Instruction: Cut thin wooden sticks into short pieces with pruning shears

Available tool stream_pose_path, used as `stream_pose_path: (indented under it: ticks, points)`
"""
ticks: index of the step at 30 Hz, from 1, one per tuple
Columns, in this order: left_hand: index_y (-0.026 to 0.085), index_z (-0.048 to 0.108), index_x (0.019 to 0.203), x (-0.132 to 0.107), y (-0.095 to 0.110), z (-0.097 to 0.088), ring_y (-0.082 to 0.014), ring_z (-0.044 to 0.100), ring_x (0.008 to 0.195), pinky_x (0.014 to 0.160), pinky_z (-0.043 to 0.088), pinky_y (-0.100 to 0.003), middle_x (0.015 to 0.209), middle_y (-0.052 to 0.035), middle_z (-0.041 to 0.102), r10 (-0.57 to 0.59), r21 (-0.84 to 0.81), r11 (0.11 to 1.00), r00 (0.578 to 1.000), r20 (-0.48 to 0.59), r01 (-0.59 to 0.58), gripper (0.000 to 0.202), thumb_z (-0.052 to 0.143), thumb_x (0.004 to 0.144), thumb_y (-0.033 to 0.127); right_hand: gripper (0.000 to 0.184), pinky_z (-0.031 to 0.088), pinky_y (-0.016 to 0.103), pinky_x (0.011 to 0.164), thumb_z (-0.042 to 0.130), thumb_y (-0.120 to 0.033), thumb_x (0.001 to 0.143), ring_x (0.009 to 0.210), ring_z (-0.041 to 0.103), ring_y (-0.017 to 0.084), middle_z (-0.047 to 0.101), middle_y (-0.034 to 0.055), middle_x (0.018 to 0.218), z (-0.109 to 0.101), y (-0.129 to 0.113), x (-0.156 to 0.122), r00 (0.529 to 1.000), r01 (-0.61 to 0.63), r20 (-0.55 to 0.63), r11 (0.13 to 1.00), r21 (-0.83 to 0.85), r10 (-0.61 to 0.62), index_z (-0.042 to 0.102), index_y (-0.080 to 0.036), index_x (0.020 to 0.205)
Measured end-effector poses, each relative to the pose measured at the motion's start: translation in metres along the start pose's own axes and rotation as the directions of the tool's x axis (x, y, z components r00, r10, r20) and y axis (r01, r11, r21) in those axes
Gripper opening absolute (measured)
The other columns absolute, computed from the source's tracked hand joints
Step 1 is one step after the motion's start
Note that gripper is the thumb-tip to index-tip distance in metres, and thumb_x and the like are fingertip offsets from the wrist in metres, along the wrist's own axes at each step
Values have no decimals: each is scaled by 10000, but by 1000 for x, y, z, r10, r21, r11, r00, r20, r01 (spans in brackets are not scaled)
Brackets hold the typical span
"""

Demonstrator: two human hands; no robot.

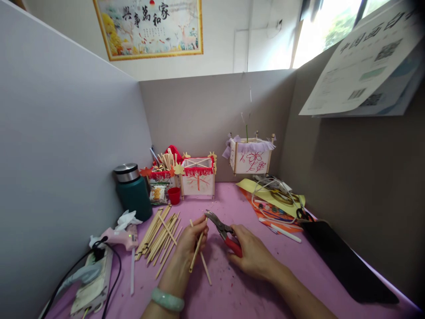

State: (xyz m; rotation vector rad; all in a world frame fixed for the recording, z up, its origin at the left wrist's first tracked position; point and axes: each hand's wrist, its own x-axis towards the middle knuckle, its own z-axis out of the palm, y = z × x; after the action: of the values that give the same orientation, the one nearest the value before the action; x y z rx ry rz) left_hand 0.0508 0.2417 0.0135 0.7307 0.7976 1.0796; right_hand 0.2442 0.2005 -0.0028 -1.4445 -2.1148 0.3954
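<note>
My left hand [191,239] is closed around a thin wooden stick [196,253], its lower end pointing toward me. A second, paler stick [205,268] slants down beside it; whether the hand grips that one too is unclear. My right hand [251,252] is wrapped round red-handled pliers [223,228]. The jaws reach the top end of the stick at my left fingertips. Left of that hand, several loose wooden sticks [162,237] lie in a pile on the purple tabletop [229,288].
At left stand a green bottle [133,192], a pink glue gun [121,238] and a power strip [93,283] with cables. Paper lanterns [198,182] and a red cup [174,195] are at the back. Coloured sheets [270,199], scissors [303,214] and a black mat [347,261] lie right.
</note>
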Motion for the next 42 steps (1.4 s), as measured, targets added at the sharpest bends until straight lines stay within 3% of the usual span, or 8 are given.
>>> stream_pose_path:
  ticks: [3, 11, 15, 21, 28, 35, 42]
  points:
    - [125, 566, 970, 2, -2, 0, -29, 316, 333, 319, 216, -142, 496, 78, 437, 23, 0, 1000, 1000, -4, -23, 268, 609, 705, 129, 369, 347, 252, 726, 574, -229, 681, 880, 520, 192, 553, 47, 988, 3, 0, -1, 1000, 7, 9, 1000, -15, -7, 473, -215, 1036]
    - [110, 530, 1095, 2, -4, -4, -33, 305, 340, 323, 202, -133, 495, 71, 444, -13, 10, 1000, 1000, 28, 13, 372, 580, 726, 124, 217, 258, 249, 590, 528, -167, 686, 733, 578, 191, 632, 39, 845, 12, 3, 0, 995, -89, 27, 980, -178, 96, 462, -216, 886]
    - [121, 512, 1115, 4, -5, -5, -23, 254, 319, 310, 161, -135, 508, 71, 456, -5, -27, 1000, 1000, 14, 5, 364, 556, 754, 129, 200, 257, 243, 578, 532, -172, 684, 719, 582, 186, 643, 29, 814, 11, 4, 2, 992, -113, 38, 981, -155, 120, 467, -218, 867]
    - [137, 524, 1079, 3, -4, -5, -21, 261, 321, 308, 163, -134, 517, 77, 438, 10, -99, 995, 999, 52, -5, 329, 562, 753, 126, 379, 328, 241, 668, 565, -216, 678, 820, 551, 179, 591, 29, 959, 7, 2, 1, 999, -52, -2, 999, -17, 52, 466, -225, 1044]
    - [144, 557, 985, -1, 0, -1, -24, 309, 347, 328, 214, -129, 522, 79, 421, 3, -58, 998, 1000, 6, -3, 263, 602, 726, 133, 426, 354, 260, 748, 551, -181, 644, 930, 518, 207, 555, 71, 1038, 6, -6, -3, 999, -49, -1, 996, -71, 49, 469, -199, 1061]
    - [120, 564, 1002, 1, -5, -5, -23, 345, 355, 333, 222, -118, 519, 72, 442, -9, -46, 999, 1000, -27, 8, 299, 601, 707, 96, 268, 313, 270, 633, 547, -181, 673, 818, 593, 225, 628, 78, 949, 3, -9, -4, 992, -96, 63, 977, -190, 110, 490, -198, 934]
    - [119, 512, 1105, 5, -6, -5, -25, 265, 317, 311, 180, -131, 507, 70, 469, 0, -69, 998, 1000, 0, 0, 363, 553, 745, 106, 204, 295, 263, 601, 526, -183, 698, 757, 602, 216, 649, 64, 853, 9, -5, -3, 991, -117, 43, 976, -185, 127, 507, -198, 900]
